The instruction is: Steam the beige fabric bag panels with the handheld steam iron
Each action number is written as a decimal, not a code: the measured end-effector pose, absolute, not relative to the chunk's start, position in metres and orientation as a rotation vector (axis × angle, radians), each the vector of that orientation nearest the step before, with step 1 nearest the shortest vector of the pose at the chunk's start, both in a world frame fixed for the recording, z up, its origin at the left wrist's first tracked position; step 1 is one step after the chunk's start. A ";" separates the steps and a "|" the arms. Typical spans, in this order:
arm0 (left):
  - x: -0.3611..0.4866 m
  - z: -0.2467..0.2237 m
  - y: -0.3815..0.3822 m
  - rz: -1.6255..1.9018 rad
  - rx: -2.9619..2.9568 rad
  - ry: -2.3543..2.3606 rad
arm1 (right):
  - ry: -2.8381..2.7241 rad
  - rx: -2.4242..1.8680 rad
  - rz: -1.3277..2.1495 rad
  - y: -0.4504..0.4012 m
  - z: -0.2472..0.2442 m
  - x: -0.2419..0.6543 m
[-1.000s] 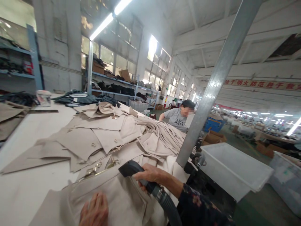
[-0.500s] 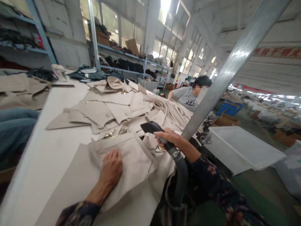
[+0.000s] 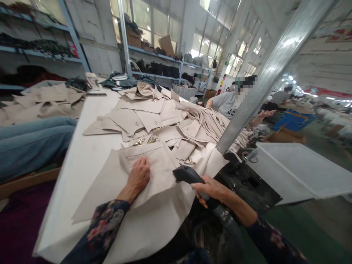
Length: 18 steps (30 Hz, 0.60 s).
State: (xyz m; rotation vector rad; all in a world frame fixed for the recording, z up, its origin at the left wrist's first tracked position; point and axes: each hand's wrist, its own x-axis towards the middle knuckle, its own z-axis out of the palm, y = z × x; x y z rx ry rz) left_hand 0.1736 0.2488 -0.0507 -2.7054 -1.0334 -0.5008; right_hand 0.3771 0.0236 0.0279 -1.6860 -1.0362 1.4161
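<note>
My left hand point(image 3: 139, 176) rests on a beige fabric piece point(image 3: 158, 167) with a stitched top edge, its fingers bent and close together, pressing on the cloth. My right hand point(image 3: 210, 190) is wrapped round a black nozzle point(image 3: 188, 173) on a grey ribbed hose point(image 3: 229, 222). The nozzle's tip is at the right edge of the same piece. Just beyond my hands lie gold-coloured metal clasps point(image 3: 139, 141) and a spread pile of flat beige pieces point(image 3: 128, 123). A bundle of long beige straps point(image 3: 210, 123) lies behind the nozzle.
A slanting metal post point(image 3: 255, 88) rises at the table's right edge. Beside it are a black plate point(image 3: 249, 187) and a white bin point(image 3: 297, 168). A person in a grey shirt point(image 3: 224, 102) is across the table. Denim-covered legs point(image 3: 35, 146) show at left.
The view has shifted. My right hand has drawn the nozzle back toward me, from over the pile to the piece's right edge. My left hand stays on the fabric. The person's hand now shows raised.
</note>
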 end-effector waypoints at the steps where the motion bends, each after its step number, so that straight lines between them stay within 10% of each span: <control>1: 0.174 -0.051 0.249 -0.502 -2.704 -1.029 | -1.014 -1.663 1.402 0.031 0.025 0.377; 9: 0.154 -0.042 0.230 -0.655 -2.640 -1.041 | -1.020 -1.615 1.228 0.048 0.039 0.386; 18: 0.076 -0.012 0.264 -1.167 -2.276 -2.359 | -1.168 -1.658 1.389 0.027 0.024 0.374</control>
